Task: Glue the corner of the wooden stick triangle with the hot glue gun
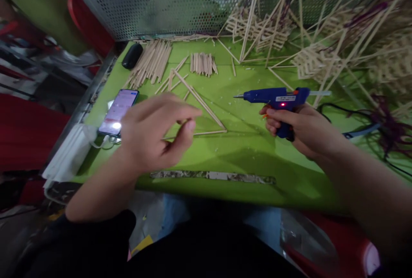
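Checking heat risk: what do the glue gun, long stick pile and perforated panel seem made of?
Glue gun: likely plastic, smooth blue; nozzle probably metal, bare grey. Long stick pile: apparently wood or bamboo, pale, matt. Perforated panel: probably metal, grey sheen, regular holes.

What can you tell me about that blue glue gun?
The glue gun has a blue, plastic-looking body, a tapered, metallic nozzle, a white label and a glowing red light. A mostly hidden orange part may be the trigger. A pale stick juts from its back. The right hand grips the handle, holding it roughly level above the green table, nozzle pointing left.
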Tool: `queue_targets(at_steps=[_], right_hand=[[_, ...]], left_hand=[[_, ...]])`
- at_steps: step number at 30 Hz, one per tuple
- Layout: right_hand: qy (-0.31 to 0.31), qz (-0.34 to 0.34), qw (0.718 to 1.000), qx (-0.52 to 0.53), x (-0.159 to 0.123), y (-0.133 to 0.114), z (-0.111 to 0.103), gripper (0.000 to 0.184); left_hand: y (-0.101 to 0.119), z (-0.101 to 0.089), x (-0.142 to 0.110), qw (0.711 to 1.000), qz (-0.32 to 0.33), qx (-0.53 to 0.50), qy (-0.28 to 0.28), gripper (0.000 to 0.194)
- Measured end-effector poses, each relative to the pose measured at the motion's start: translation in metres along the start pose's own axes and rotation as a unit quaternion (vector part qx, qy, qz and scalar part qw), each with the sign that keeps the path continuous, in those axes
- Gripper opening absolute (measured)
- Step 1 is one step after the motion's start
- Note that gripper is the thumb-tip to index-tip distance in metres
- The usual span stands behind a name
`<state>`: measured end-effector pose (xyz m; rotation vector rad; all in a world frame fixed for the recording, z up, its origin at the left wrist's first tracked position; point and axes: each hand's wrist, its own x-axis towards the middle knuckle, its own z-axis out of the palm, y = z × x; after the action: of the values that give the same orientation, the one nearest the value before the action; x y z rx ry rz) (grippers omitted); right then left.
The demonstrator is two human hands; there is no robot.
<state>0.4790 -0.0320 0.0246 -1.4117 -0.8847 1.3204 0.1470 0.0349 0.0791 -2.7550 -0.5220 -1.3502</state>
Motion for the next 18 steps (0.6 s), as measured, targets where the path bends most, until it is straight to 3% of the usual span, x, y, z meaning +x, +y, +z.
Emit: queue_targets(at_steps=[2, 4, 6, 8, 11, 13, 18], right_hand=[[0.002, -0.004, 1.000, -0.002, 0.000, 0.002, -0.001, 0.015], [0.006, -0.008, 1.000, -0.002, 0.000, 0.005, -0.002, 0.016], [0.016, -0.004, 1.000, 0.004, 0.000, 0.007, -0.002, 0.018], [0.026, -0.001, 1.000, 0.015, 0.000, 0.008, -0.001, 0.019], [0.038, -0.004, 0.999, 0.038, -0.001, 0.008, -0.001, 0.018], [0.047, -0.008, 0.998, 0.047, -0.001, 0.007, -0.001, 0.017], [0.042, -0.004, 0.998, 0.040, -0.004, 0.008, 0.003, 0.019]], left_hand=[[-0.001, 0.002, 0.000, 0.995, 0.001, -0.006, 0.099, 0.016], [0.001, 0.009, -0.003, 0.996, 0.003, -0.019, 0.085, 0.016], [0.007, 0.017, -0.009, 1.000, -0.007, -0.008, -0.014, 0.015], [0.018, 0.025, -0.015, 0.985, -0.053, 0.058, -0.152, 0.020], [0.034, 0.040, -0.021, 0.918, -0.120, 0.166, -0.340, 0.050], [0.040, 0.048, -0.024, 0.889, -0.129, 0.183, -0.399, 0.061], [0.035, 0.058, -0.028, 0.878, -0.145, 0.115, -0.441, 0.080]])
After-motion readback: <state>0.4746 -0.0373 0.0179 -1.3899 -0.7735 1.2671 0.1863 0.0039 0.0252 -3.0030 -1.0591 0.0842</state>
